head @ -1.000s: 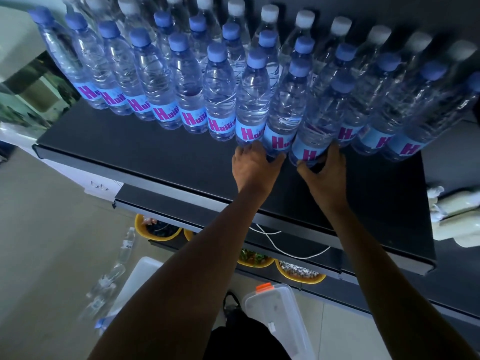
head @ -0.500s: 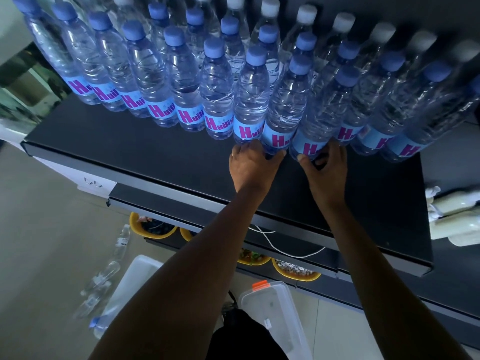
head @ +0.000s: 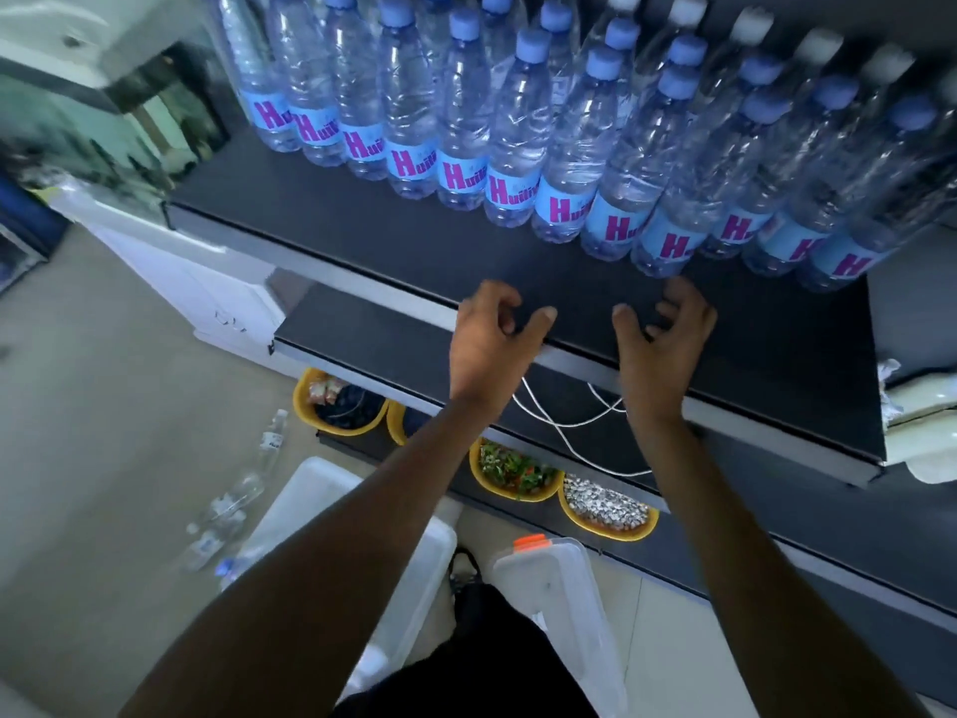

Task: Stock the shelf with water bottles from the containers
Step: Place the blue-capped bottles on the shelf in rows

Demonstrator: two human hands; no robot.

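Dark shelf [head: 414, 251] with rows of water bottles [head: 512, 163], two hands before it.
The bottles stand upright at the back part of the shelf. Plastic containers [head: 549, 588] stand on the floor below. The left hand [head: 487, 349] and the right hand [head: 663, 349] hover over the shelf's front edge, fingers loosely curled, holding nothing.

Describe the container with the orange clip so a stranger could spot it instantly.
Find the black shelf lined with water bottles, then look down to the floor below it. There, unlike the left tub, the right container has an orange clip.
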